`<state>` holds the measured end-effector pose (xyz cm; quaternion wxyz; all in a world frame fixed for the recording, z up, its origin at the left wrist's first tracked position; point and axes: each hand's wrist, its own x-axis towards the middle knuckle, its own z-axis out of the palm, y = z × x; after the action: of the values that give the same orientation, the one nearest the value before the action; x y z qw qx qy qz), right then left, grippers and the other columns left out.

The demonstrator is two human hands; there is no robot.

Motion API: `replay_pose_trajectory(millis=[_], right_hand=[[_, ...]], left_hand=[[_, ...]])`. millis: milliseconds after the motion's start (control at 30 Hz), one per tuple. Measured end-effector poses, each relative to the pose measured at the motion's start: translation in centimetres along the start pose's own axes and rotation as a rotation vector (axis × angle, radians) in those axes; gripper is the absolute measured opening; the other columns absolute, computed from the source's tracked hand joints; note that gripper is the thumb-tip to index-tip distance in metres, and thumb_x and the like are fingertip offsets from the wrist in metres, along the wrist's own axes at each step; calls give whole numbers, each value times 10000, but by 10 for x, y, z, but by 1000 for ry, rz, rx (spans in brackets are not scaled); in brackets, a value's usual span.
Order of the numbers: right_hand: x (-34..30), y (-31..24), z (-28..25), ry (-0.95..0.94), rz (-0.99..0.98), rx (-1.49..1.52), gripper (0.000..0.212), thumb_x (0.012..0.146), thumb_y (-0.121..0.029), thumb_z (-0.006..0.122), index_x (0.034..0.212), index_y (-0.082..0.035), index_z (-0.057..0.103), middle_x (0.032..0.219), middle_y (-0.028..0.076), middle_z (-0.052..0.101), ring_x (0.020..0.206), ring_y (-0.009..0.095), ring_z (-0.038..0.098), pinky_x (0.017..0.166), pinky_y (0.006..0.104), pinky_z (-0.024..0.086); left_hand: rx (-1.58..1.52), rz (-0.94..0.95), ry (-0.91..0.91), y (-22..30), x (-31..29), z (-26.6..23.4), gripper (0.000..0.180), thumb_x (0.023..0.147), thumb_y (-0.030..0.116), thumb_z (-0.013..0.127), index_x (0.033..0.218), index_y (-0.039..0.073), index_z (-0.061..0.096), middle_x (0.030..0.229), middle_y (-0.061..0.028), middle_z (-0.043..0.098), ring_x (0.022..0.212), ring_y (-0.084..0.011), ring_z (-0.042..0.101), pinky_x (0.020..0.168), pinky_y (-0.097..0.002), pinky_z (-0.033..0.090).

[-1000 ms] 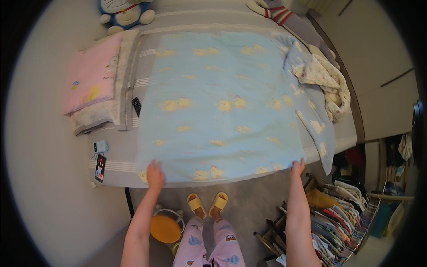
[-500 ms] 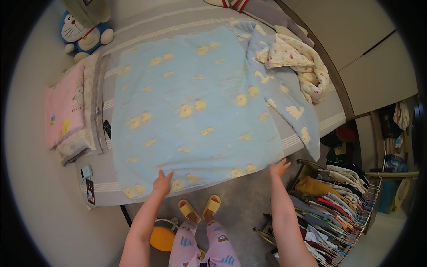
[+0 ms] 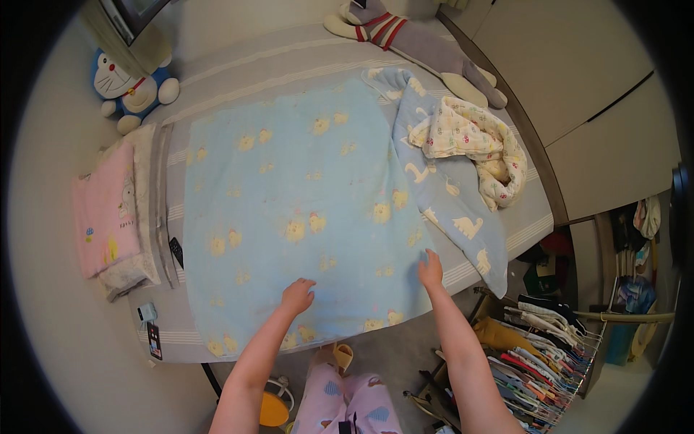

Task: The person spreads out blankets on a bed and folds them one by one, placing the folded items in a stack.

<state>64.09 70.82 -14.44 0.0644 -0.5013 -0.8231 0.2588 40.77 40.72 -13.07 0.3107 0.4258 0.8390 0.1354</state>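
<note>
A light blue sheet [image 3: 275, 195] printed with yellow chick-like figures lies spread flat over the bed, its near edge hanging at the bedside. My left hand [image 3: 297, 295] rests over the sheet's near part, fingers stretched forward and apart, holding nothing. At the sheet's right border is my right hand [image 3: 431, 269], also with fingers apart and nothing between them. Whether either palm presses on the cloth is hard to make out. Beside the sheet on the right lies a blue blanket [image 3: 452, 192] with white dinosaur shapes, and a crumpled cream printed quilt [image 3: 463, 129] sits on top of it.
Pillows with a pink cover [image 3: 108, 210] are at the left, near a remote control [image 3: 176, 253] and a phone [image 3: 155, 341]. Two plush toys, one blue [image 3: 134, 90] and one grey [image 3: 416, 47], lie farther back. A clothes rack [image 3: 535, 362] stands at right; a yellow-seated stool [image 3: 273, 410] is below.
Both hands have left the sheet's near edge. My left hand has shifted right and my right hand slightly left, and the sheet's near part looks smoother. The view has tilted upward.
</note>
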Motion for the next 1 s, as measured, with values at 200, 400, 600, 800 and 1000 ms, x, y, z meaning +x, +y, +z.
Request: replay_pose_trajectory(millis=[200,400,600,800,1000], right_hand=[[65,2,-24,-78,-47,44,446,711,-112,533,1129,-9,413,1100,196,453,1026,335,429,868,366,354],[131,8,-84,230,0,-93,563,682,-151,586,1176,-6,357,1212,215,352,1106,346,353,909,378,311],[228,41,-172,549,142,-345,761,647,-254,645,1248,-2,251,1293,206,256,1172,342,280,935,388,279],[302,112,-212,538,392,-50,745,664,-267,648,1243,15,274,1263,227,303,1150,355,313,897,376,319],[301,42,-257,532,59,836,334,757,-36,493,1080,47,478,1006,132,547,865,197,523,778,282,404]], left_hand=[[-165,16,37,43,70,-16,243,744,163,507,977,109,549,944,-96,545,812,-248,540,686,-354,436],[-332,-1,122,106,133,-8,222,735,137,520,946,96,573,896,-94,574,717,-228,569,646,-334,449],[-465,-79,166,214,215,4,242,740,144,495,966,93,567,915,-97,580,768,-233,573,681,-343,448],[-565,-39,64,302,246,10,289,753,126,512,1036,74,534,980,-99,567,778,-209,566,678,-311,453],[-1147,31,170,372,257,-45,541,789,294,538,1255,138,311,1135,-140,461,925,-221,522,770,-341,426]])
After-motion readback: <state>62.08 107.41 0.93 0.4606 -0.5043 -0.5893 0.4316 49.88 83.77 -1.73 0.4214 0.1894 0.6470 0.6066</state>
